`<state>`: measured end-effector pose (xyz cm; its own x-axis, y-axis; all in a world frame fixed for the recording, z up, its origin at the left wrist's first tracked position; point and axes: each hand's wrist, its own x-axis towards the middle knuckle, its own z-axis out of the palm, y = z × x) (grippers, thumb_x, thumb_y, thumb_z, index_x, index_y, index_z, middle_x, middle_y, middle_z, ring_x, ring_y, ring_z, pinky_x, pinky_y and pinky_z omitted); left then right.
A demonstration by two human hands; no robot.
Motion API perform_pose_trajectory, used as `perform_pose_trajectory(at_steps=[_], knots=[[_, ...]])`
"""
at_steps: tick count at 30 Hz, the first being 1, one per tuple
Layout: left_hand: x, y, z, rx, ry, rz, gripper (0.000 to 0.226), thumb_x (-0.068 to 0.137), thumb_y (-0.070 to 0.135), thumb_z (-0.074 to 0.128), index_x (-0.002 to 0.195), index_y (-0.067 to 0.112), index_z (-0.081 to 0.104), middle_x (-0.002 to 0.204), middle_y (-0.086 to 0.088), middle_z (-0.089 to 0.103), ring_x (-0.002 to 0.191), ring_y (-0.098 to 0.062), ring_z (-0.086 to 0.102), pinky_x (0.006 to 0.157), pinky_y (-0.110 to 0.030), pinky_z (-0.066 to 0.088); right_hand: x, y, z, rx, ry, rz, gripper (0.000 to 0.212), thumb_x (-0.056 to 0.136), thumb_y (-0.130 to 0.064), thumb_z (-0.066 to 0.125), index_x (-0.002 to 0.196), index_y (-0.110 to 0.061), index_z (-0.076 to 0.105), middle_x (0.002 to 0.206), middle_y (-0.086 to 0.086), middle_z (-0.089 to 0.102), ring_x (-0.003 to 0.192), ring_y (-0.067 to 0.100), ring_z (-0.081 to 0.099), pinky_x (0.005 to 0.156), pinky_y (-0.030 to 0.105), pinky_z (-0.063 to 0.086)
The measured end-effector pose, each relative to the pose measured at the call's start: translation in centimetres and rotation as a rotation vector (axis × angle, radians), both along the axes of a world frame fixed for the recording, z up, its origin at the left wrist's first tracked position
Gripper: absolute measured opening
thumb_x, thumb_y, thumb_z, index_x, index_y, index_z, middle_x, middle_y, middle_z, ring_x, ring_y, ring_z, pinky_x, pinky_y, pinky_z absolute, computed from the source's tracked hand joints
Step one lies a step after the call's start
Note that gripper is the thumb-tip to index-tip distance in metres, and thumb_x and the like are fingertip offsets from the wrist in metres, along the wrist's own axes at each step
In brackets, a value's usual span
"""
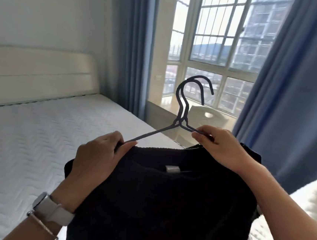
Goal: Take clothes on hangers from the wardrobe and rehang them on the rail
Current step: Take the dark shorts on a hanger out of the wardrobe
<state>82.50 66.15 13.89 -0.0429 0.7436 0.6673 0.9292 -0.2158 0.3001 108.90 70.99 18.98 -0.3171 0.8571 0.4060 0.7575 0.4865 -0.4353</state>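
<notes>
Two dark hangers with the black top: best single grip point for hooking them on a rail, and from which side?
Probably the neck of the hangers, just under the two hooks, where both stems run together. Come from the left: the hooks open rightward, so that side stays free. The left hand and right hand now pinch the shoulder wires.

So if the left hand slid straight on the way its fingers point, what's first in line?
Likely the hangers' twisted necks: the left hand grips a hanger arm, fingers aimed up-right along it. Depth beyond is unclear.
</notes>
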Motion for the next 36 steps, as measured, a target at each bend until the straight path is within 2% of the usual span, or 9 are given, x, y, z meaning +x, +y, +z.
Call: perform_pose_trajectory(at_steps=[3,6,12,17,21,26,31,34,36], knots=[[0.5,4.1,-0.4,0.011,-0.007,0.071,0.076,0.077,0.076,0.006,0.072,0.019,0.056,0.062,0.006,0.064,0.054,-0.016,0.057,0.050,-0.019,0.027,0.8,6.2,-0.8,-0.006,-0.111,0.079,0.016,0.086,-0.052,0.046,0.084,-0.038,0.052,0.072,-0.018,0.054,0.078,0.015,0.055,0.075,0.035,0.045],[0.7,8.5,-1.2,0.010,0.003,0.120,0.074,0.079,0.075,0.009,0.071,0.018,0.056,0.061,0.006,0.062,0.052,-0.015,0.055,0.048,-0.018,0.026,1.0,12.6,-2.1,-0.018,-0.170,0.118,0.020,0.093,-0.044,0.041,0.074,-0.036,0.044,0.070,-0.019,0.048,0.079,0.018,0.053,0.078,0.037,0.044],[-0.8,19.6,-2.1,0.022,0.028,0.208,0.073,0.076,0.077,0.010,0.073,0.020,0.055,0.063,0.007,0.060,0.053,-0.009,0.047,0.045,-0.011,0.024,-0.9,25.9,-3.8,0.074,-0.194,0.194,0.026,0.098,-0.033,0.035,0.103,-0.016,0.055,0.090,-0.011,0.048,0.084,0.011,0.048,0.083,0.030,0.036],[-2.2,28.8,-0.9,-0.005,0.028,0.269,0.062,0.075,0.072,0.031,0.083,0.017,0.059,0.068,0.006,0.058,0.061,-0.012,0.049,0.048,-0.013,0.028,-3.4,37.3,-3.4,0.150,-0.213,0.206,0.027,0.098,-0.032,0.032,0.101,-0.016,0.054,0.093,-0.009,0.049,0.094,0.015,0.052,0.083,0.028,0.029],[-3.4,35.3,-0.5,-0.047,-0.016,0.331,0.055,0.073,0.064,0.037,0.088,0.016,0.060,0.071,0.006,0.056,0.066,-0.013,0.049,0.048,-0.017,0.029,-5.7,45.3,-3.3,0.159,-0.194,0.239,0.027,0.099,-0.032,0.031,0.100,-0.017,0.053,0.092,-0.011,0.046,0.088,0.008,0.042,0.086,0.030,0.026],[-6.8,44.6,-3.5,-0.171,-0.125,0.426,0.041,0.081,0.058,0.047,0.092,0.020,0.058,0.067,0.013,0.050,0.070,-0.012,0.050,0.049,-0.019,0.028,-10.8,56.4,-5.7,0.114,-0.241,0.349,0.019,0.098,-0.033,0.034,0.088,-0.023,0.047,0.089,-0.010,0.045,0.088,0.018,0.050,0.087,0.034,0.030],[-10.7,53.6,-11.6,-0.436,-0.284,0.627,0.043,0.083,0.059,0.044,0.097,0.020,0.056,0.076,0.007,0.054,0.075,-0.018,0.054,0.061,-0.028,0.037,-18.0,67.5,-14.5,-0.122,-0.409,0.430,0.029,0.098,-0.033,0.035,0.106,-0.016,0.056,0.114,0.001,0.058,0.112,0.023,0.052,0.090,0.037,0.030],[-13.3,57.9,-17.2,-0.542,-0.312,0.756,0.045,0.083,0.059,0.045,0.098,0.018,0.056,0.065,0.010,0.050,0.075,-0.021,0.055,0.077,-0.035,0.039,-22.6,72.8,-20.9,-0.308,-0.472,0.477,0.025,0.096,-0.029,0.040,0.106,-0.015,0.057,0.119,0.003,0.057,0.113,0.024,0.050,0.084,0.034,0.027],[-15.2,60.9,-20.1,-0.526,-0.339,0.826,0.041,0.084,0.056,0.047,0.096,0.018,0.057,0.079,0.004,0.062,0.089,-0.026,0.057,0.084,-0.039,0.040,-25.7,76.0,-24.1,-0.375,-0.446,0.463,0.021,0.095,-0.026,0.043,0.103,-0.016,0.059,0.117,0.004,0.059,0.110,0.025,0.051,0.081,0.032,0.025]])
